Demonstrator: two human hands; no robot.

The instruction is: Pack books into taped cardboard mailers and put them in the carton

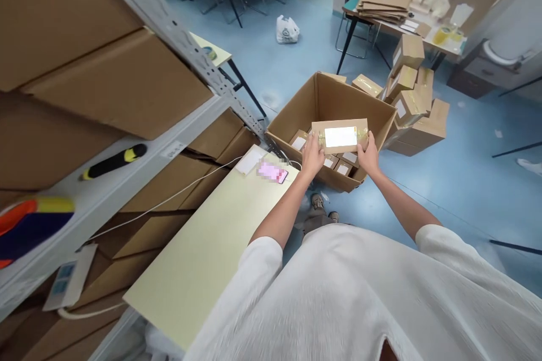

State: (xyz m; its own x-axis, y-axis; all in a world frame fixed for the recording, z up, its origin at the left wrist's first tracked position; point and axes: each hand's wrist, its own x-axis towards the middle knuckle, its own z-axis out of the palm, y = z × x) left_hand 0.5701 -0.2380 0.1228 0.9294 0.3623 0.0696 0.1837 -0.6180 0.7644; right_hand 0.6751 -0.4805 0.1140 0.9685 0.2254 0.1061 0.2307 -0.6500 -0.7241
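I hold a small taped cardboard parcel [340, 135] with a white label, above a large open carton [296, 113] on the blue floor. My left hand [312, 157] grips the parcel's left end, and my right hand [368, 157] grips its right end. Both hands are closed on it. Inside the carton lie several similar small labelled parcels [300, 141], partly hidden by my hands and the held parcel.
A pale yellow table [203, 248] with a phone [273, 171] on a white cable stands at my left. Metal shelving [127, 163] with big cartons fills the left side. More small boxes [412, 101] are stacked beyond the carton, beside a desk [406, 25] piled with flat cardboard.
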